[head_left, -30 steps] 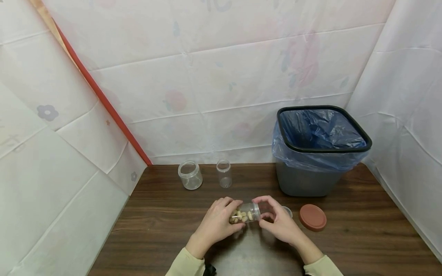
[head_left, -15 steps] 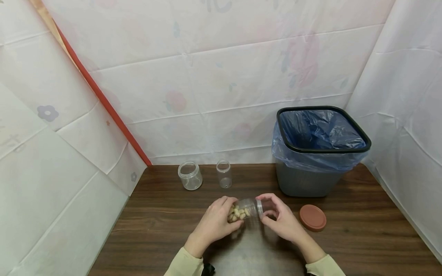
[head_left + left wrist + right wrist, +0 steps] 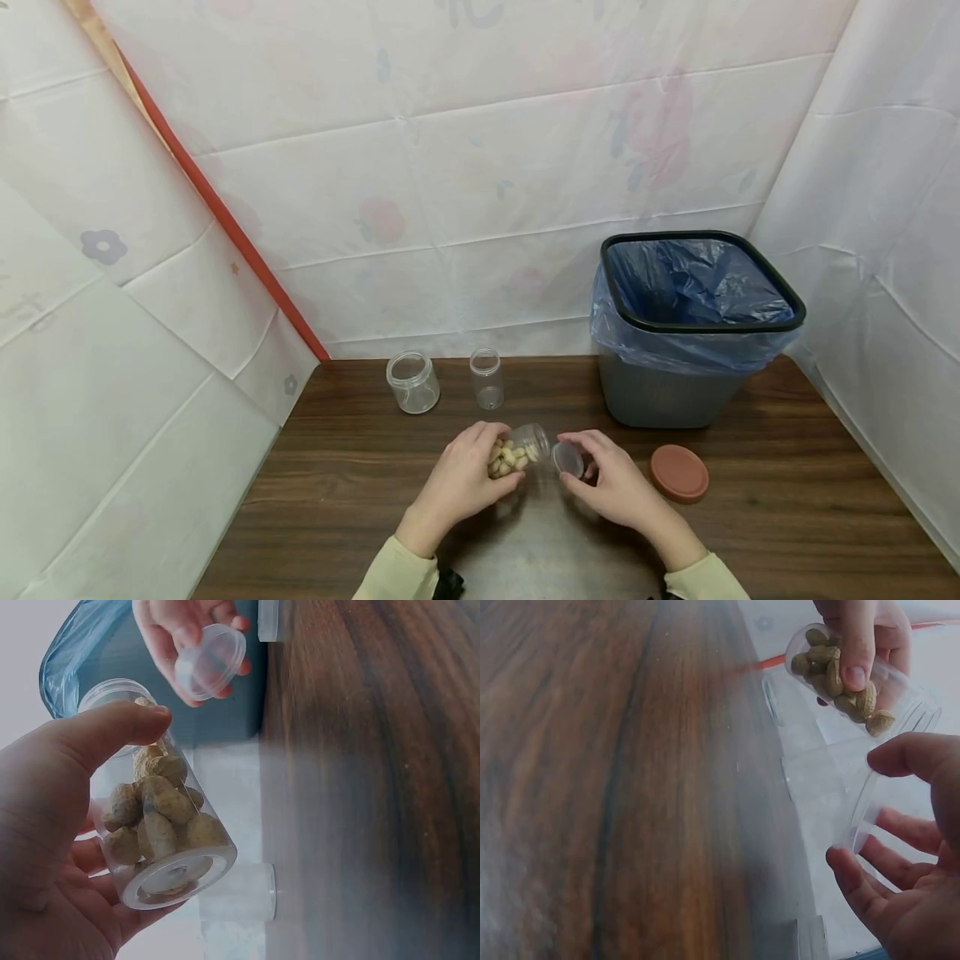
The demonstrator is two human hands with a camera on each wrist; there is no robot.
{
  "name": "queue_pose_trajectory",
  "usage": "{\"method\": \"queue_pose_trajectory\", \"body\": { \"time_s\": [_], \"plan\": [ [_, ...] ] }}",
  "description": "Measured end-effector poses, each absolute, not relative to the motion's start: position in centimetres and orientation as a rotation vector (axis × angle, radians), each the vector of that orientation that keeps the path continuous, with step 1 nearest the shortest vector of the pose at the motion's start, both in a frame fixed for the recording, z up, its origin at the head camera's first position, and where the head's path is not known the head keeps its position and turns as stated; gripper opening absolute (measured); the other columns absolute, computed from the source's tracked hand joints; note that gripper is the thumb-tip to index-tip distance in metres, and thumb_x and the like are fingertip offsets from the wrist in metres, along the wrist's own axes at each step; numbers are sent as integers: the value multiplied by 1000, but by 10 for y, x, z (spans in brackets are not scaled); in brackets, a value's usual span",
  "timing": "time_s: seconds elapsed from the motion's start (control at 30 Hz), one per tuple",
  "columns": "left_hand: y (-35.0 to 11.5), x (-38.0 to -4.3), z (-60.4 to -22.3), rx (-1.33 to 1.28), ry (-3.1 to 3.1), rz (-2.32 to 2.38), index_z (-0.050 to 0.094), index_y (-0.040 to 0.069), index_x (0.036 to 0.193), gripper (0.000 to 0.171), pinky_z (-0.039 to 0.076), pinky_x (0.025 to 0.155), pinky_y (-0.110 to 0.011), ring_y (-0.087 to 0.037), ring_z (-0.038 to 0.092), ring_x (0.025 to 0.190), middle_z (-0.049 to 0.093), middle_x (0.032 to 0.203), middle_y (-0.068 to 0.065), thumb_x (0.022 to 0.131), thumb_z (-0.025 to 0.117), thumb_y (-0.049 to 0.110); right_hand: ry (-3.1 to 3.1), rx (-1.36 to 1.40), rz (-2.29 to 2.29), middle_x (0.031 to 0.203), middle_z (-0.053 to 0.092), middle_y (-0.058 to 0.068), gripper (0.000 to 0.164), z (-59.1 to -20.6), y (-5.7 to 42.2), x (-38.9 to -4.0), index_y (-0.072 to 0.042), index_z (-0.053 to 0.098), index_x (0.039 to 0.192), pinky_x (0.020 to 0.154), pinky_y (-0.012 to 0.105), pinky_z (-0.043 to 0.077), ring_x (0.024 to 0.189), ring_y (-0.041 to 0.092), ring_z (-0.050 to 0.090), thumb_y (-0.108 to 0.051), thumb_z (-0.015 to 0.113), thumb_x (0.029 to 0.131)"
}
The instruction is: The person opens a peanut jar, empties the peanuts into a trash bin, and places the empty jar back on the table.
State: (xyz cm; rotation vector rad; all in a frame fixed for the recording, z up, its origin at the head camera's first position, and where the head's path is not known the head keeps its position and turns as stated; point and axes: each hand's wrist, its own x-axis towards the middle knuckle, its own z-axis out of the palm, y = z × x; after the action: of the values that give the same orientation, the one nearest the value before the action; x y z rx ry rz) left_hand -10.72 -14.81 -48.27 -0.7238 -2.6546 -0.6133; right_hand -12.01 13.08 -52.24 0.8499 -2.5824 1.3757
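My left hand (image 3: 457, 479) grips a small clear jar (image 3: 536, 439) partly filled with unshelled peanuts (image 3: 510, 456). The jar is tilted, its uncovered mouth pointing right and up in the head view. Thumb and fingers wrap round its sides in the left wrist view, where the peanuts lie toward the base. Close to the jar's mouth, but apart from it, my right hand (image 3: 615, 483) pinches a clear round lid (image 3: 567, 460) by its edge. The right wrist view shows that lid (image 3: 862, 810) on edge between thumb and fingertips.
Two uncovered clear jars stand at the back: a wide one (image 3: 414, 383) and a slim one (image 3: 487, 381). A red-brown lid (image 3: 679, 473) lies right of my right hand. A grey bin (image 3: 671, 392) with a blue liner stands at the back right.
The clear lid has come off the peanut jar and turned toward the camera in my right hand. My left hand has drawn the jar slightly left and tipped its mouth upward.
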Motion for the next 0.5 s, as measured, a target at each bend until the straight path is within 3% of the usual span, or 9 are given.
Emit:
{"method": "queue_pose_trajectory", "body": {
  "time_s": [0.1,0.3,0.5],
  "plan": [
    [-149,-108,-482,-713,-2651,-628,69,9,128,61,60,84,-41,-16,68,98,72,113,-2,81,99,32,-2633,844,1255,129,68,7,51,-523,131,-120,-7,69,141,71,28,54,85,10,62,-17,86,95],
    [-152,-109,-483,-709,-2653,-634,69,8,129,60,60,82,-39,-16,67,97,72,113,-2,82,98,31,-2698,854,1087,129,67,5,53,-522,130,-119,-7,69,141,82,37,59,109,24,67,-16,88,92],
    [-153,-109,-482,-705,-2648,-639,69,9,129,60,60,83,-40,-16,69,98,72,115,-2,81,98,31,-2716,866,1048,131,65,8,54,-521,129,-117,-5,68,142,84,37,60,114,28,66,-13,87,92]
  ]
}}
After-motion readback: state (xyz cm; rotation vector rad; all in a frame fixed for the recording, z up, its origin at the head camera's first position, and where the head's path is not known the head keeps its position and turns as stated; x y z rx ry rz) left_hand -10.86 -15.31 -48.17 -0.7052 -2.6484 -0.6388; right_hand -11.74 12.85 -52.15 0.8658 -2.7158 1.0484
